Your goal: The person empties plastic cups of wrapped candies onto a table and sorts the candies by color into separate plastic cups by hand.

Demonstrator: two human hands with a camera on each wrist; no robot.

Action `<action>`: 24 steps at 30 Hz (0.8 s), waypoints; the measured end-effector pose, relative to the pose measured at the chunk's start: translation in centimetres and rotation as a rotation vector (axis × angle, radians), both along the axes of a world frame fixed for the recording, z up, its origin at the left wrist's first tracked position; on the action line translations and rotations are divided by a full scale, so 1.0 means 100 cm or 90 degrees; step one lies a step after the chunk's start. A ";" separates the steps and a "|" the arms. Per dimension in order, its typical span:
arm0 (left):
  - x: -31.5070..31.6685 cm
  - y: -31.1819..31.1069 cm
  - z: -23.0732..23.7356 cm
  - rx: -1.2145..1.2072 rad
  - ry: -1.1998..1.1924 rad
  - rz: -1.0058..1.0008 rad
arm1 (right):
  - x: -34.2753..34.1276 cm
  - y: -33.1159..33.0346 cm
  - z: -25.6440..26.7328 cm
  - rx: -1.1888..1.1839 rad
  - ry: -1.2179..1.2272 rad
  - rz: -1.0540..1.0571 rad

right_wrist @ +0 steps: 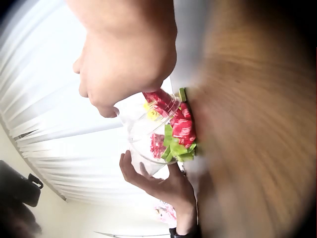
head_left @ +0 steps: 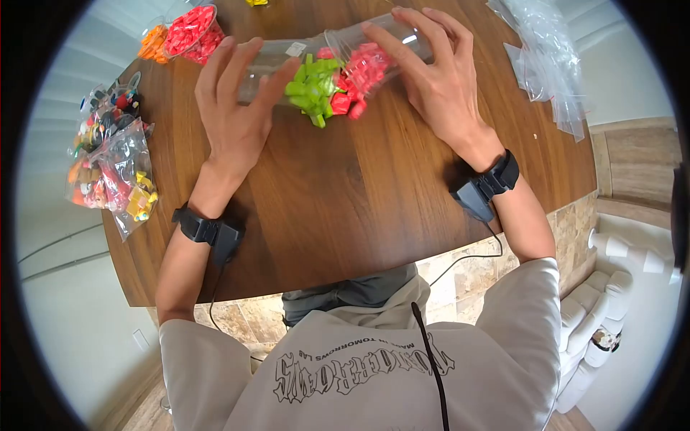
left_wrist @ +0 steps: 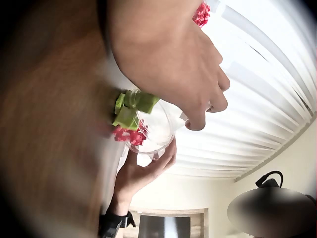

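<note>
Above the wooden table (head_left: pixel 316 194), two clear plastic cups lie tipped on their sides, mouths facing each other. My left hand (head_left: pixel 233 108) grips the left cup (head_left: pixel 269 63), which has a small white label. The right cup (head_left: pixel 350 37) is held in my right hand (head_left: pixel 445 93), fingers curled over its top. Green wrapped candies (head_left: pixel 313 85) are at the left cup's mouth, and pinkish-red wrapped candies (head_left: pixel 368 66) fill part of the right one. Both kinds meet at the rims, and some spill out low toward the tabletop. My palms hide the cups' outer ends.
At the back left stand a cup of pink-red candies (head_left: pixel 192 36) and a heap of orange ones (head_left: pixel 153 44). Clear bags of small toy figures (head_left: pixel 108 172) lie along the left edge. Clear plastic bags (head_left: pixel 550 65) lie at the right edge. Something yellow (head_left: pixel 256 2) shows at the far side.
</note>
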State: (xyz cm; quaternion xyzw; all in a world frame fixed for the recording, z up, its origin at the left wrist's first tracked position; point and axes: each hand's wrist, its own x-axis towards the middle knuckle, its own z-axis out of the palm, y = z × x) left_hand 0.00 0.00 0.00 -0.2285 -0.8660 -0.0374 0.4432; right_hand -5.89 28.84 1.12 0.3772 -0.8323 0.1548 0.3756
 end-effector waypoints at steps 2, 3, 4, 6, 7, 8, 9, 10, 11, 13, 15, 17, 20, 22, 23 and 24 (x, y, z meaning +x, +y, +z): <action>-0.002 -0.007 -0.001 0.016 0.016 -0.014 | -0.002 0.006 0.008 -0.005 0.014 -0.010; -0.003 -0.009 -0.002 0.034 0.029 -0.023 | -0.001 0.010 0.016 -0.007 0.017 -0.015; -0.003 -0.008 -0.002 0.031 0.032 -0.028 | 0.001 0.014 0.025 0.021 -0.007 -0.038; -0.003 -0.007 0.000 0.127 0.018 -0.036 | 0.000 0.021 0.032 0.044 -0.027 -0.064; -0.003 -0.006 0.002 0.124 0.021 -0.041 | -0.004 0.024 0.032 0.015 -0.032 -0.074; -0.004 -0.005 0.005 0.167 0.004 -0.019 | -0.009 0.029 0.032 -0.015 -0.038 -0.085; -0.006 -0.004 0.007 0.208 -0.012 0.002 | -0.014 0.033 0.029 -0.073 -0.061 -0.071; -0.006 -0.004 0.010 0.204 -0.009 -0.005 | -0.021 0.038 0.024 -0.077 -0.056 -0.077; -0.006 -0.004 0.011 0.217 -0.036 -0.003 | -0.028 0.044 0.015 -0.105 -0.066 -0.083; -0.010 0.003 0.015 0.224 -0.060 -0.010 | -0.042 0.053 -0.004 -0.138 -0.070 -0.097; -0.017 0.016 0.018 0.422 -0.104 -0.023 | -0.056 0.059 -0.021 -0.263 -0.292 -0.123; -0.037 0.026 0.023 0.346 -0.123 0.001 | -0.065 0.069 -0.027 -0.289 -0.357 -0.179; -0.091 0.054 0.034 0.418 -0.454 -0.085 | -0.097 0.081 -0.033 -0.308 -0.382 -0.240; -0.150 0.071 0.003 0.436 -0.471 -0.102 | -0.109 0.084 -0.036 -0.306 -0.346 -0.255; -0.178 0.080 -0.008 0.454 -0.513 -0.123 | -0.113 0.083 -0.036 -0.297 -0.323 -0.289; -0.202 0.091 -0.015 0.471 -0.555 -0.144 | -0.117 0.082 -0.036 -0.287 -0.300 -0.325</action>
